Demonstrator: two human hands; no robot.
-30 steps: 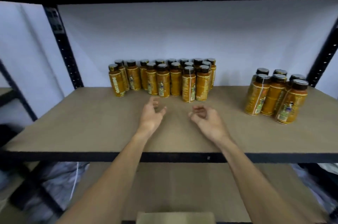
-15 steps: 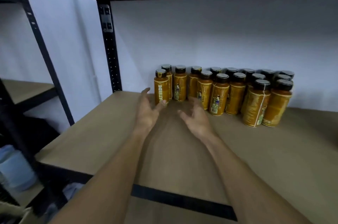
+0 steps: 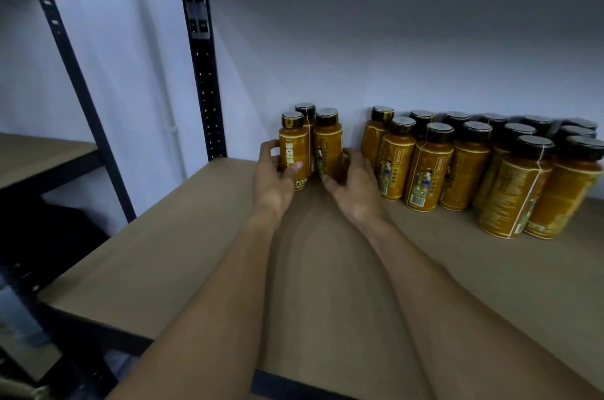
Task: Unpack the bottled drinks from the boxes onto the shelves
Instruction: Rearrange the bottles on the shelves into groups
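A small cluster of three orange bottles with black caps (image 3: 310, 144) stands near the back wall of the brown shelf (image 3: 202, 262). My left hand (image 3: 274, 170) grips the cluster's left side, thumb on the front bottle's label. My right hand (image 3: 349, 180) curls round the cluster's right side at the base. A gap separates this cluster from the main group of several matching bottles (image 3: 474, 167) standing to the right.
A black perforated upright (image 3: 204, 72) rises at the shelf's back left corner, and another black post (image 3: 75, 79) slants nearer me. A lower shelf (image 3: 39, 154) sits to the left. The white wall is right behind the bottles.
Both hands reached forward from the open shelf and took hold of the leftmost bottles. These now stand apart from the main group, shifted left. The view swung closer and leftward.
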